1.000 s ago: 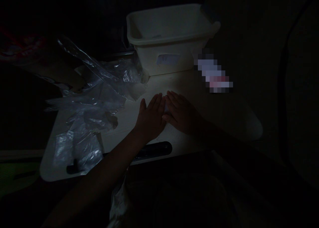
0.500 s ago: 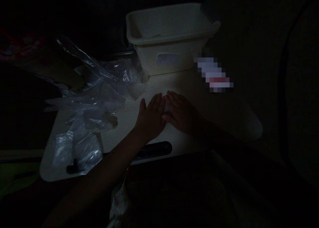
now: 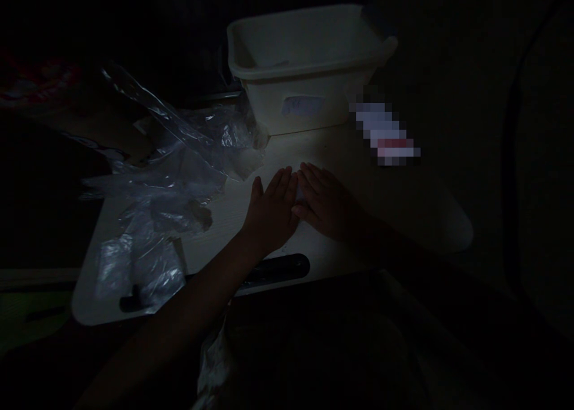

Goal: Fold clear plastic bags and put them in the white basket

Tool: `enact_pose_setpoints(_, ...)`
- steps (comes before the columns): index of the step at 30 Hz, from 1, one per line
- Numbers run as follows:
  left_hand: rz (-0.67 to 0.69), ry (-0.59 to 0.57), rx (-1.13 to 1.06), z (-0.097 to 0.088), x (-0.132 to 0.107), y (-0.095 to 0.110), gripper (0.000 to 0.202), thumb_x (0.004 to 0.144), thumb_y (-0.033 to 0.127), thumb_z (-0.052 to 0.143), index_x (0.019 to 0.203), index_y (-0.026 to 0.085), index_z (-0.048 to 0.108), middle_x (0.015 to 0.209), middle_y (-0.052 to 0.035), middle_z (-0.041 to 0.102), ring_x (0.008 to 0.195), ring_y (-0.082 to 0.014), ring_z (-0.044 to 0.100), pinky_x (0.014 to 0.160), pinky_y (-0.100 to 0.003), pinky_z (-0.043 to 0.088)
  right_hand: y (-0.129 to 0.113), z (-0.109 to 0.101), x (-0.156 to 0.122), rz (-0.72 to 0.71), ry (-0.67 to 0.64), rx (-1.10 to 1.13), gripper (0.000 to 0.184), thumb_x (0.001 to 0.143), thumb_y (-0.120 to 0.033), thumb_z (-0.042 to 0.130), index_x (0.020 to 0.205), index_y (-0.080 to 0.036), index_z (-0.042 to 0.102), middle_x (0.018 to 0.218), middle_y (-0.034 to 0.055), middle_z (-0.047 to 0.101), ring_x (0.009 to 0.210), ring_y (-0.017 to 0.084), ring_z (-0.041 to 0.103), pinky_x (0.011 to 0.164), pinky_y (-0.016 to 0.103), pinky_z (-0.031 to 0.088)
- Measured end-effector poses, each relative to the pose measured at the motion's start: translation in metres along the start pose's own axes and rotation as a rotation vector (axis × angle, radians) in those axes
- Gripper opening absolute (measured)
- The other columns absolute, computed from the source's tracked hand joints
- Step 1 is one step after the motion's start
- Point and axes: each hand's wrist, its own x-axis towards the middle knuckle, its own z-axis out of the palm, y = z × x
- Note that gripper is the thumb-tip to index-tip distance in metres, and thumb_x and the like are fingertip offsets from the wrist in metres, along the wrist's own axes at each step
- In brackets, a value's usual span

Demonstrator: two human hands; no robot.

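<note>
My left hand (image 3: 271, 210) lies flat on the pale board-like tabletop (image 3: 215, 242), its thumb spread away from the fingers. Beside it, my right hand (image 3: 329, 204) also rests flat with fingers stretched out, angled towards the left one. The fingertips of both hands come close together. A small pale patch (image 3: 299, 196) shows between them; I cannot tell what it is. Neither hand grips anything that I can see. Clear plastic bags (image 3: 179, 177) lie crumpled to the left of my left hand.
A cream plastic tub (image 3: 305, 72) with a paper label (image 3: 302, 105) stands at the back. Right of it lies a blurred-out white and red item (image 3: 390, 135). Flat plastic packets (image 3: 143, 272) are at the front left. A dark slot-shaped handle (image 3: 282, 268) sits near the front edge. The scene is very dark.
</note>
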Motion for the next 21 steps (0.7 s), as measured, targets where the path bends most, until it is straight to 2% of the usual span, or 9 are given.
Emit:
enact_pose_setpoints(8, 0.003, 0.000, -0.005, 0.0002, 0.0006, -0.0001, 0.050, 0.079, 0.028, 0.022, 0.125, 0.007, 0.019, 0.134, -0.0153, 0.019, 0.123, -0.0242, 0.013, 0.093, -0.050, 0.015, 0.0001, -0.0004, 0.0006, -0.001, -0.004, 0.008, 0.061, 0.080, -0.043, 0.029, 0.119, 0.003, 0.033, 0.126, 0.0223, 0.030, 0.119, 0.026, 0.022, 0.095, 0.042, 0.021)
enact_pose_setpoints(14, 0.002, 0.025, -0.006, 0.0012, 0.0001, 0.0000, 0.050, 0.079, 0.027, 0.025, 0.125, 0.008, 0.019, 0.133, -0.0148, 0.020, 0.123, -0.0235, 0.013, 0.093, -0.049, 0.015, -0.0004, -0.0009, 0.0000, -0.001, 0.000, 0.019, 0.060, 0.080, -0.044, 0.026, 0.119, 0.000, 0.033, 0.127, 0.0208, 0.030, 0.120, 0.026, 0.022, 0.095, 0.044, 0.021)
enact_pose_setpoints(21, -0.003, -0.006, -0.008, -0.0007, 0.0008, 0.0006, 0.050, 0.080, 0.028, 0.023, 0.125, 0.007, 0.019, 0.134, -0.0153, 0.019, 0.122, -0.0238, 0.014, 0.093, -0.050, 0.016, 0.0001, -0.0008, 0.0001, -0.007, -0.001, 0.019, 0.060, 0.080, -0.044, 0.027, 0.120, 0.001, 0.033, 0.127, 0.0212, 0.030, 0.120, 0.027, 0.022, 0.095, 0.045, 0.021)
